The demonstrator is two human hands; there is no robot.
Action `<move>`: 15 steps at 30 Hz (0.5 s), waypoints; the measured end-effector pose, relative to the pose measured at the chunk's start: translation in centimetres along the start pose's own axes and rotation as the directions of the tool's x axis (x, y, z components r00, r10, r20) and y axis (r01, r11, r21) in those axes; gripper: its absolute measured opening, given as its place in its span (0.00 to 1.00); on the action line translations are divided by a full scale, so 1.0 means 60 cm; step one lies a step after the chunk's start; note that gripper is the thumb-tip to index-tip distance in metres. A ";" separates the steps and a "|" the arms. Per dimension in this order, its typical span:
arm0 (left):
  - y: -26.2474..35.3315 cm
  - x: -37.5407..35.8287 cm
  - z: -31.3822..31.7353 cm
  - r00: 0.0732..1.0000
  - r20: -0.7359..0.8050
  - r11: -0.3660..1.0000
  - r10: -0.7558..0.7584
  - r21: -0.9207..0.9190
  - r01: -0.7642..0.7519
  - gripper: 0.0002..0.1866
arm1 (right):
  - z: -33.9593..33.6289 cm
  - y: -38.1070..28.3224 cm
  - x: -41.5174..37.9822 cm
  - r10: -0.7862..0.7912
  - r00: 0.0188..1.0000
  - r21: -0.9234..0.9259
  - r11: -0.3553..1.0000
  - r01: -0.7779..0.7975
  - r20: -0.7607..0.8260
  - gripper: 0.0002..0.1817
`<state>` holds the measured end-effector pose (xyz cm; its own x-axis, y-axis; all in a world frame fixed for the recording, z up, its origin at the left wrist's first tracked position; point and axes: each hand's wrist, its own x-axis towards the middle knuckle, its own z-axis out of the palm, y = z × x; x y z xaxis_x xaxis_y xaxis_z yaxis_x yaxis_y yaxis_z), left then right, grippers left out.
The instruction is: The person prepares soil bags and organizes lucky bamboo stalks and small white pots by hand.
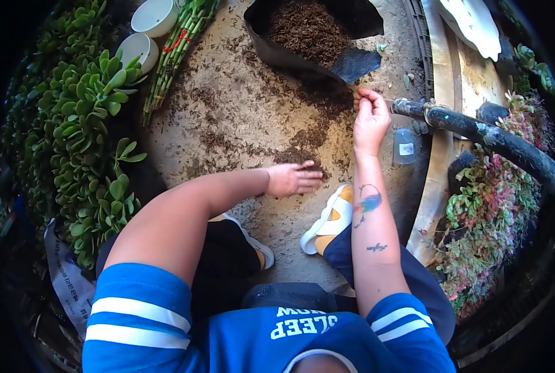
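Black bag [277, 57]: far side of the ground, centre; open-topped, dark and pliable, its edge uneven, with one flap [356, 64] folded outward at the near right.
Contents: brown, coarse, chip-like material [308, 31], loosely heaped.
Loose scatter: the same brown sort of bits [302, 140] over the pale ground [228, 81], thickest between the bag and the left hand.

Right hand [372, 112]: just beside the near right of the bag, fingers curled and the thumb drawn in close to them; whether it grips anything cannot be told.
Left hand [295, 179]: low over the ground at the near end of the scatter, open, fingers extended and slightly apart, nothing visible in hold.

Bottle [404, 147]: one, translucent, pale label, right of the right forearm.
Pipe [476, 129]: one, dark and scuffed, reaching in from the right, its end near the right hand; the principal obstruction on that side.
White pots [155, 17]: two, far left; interiors show nothing distinct.
Green stalks [165, 68]: one bundle, red tie, beside the pots.
Green succulents [91, 118]: dense, thick-leaved, bordering the left.
Pink-and-green succulents [495, 211]: massed along the right.
Shoes [329, 221]: one pair, white and yellow, on the near ground.
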<state>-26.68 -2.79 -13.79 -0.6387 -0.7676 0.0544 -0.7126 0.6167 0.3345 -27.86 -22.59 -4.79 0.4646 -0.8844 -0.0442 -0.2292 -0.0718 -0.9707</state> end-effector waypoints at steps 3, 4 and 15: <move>-0.035 -0.032 -0.038 0.976 0.042 0.973 -0.214 -0.081 0.217 0.27 | -0.006 0.030 -0.016 0.057 0.998 -0.103 0.993 -0.053 0.038 0.08; -0.046 -0.045 -0.047 0.949 0.004 0.949 -0.315 -0.021 0.315 0.27 | -0.012 0.042 -0.019 0.051 0.998 -0.094 0.995 -0.046 0.042 0.08; -0.083 -0.270 -0.105 0.532 0.077 0.527 -0.843 -0.072 0.847 0.43 | 0.029 0.145 0.015 -0.105 0.951 -0.712 0.640 0.288 0.291 0.28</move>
<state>-10.93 5.49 -10.39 0.2388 -0.9148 -0.3257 -0.8954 -0.3372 0.2906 -27.96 -23.19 -13.70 0.7145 -0.6996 -0.0092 -0.6220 -0.6291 -0.4662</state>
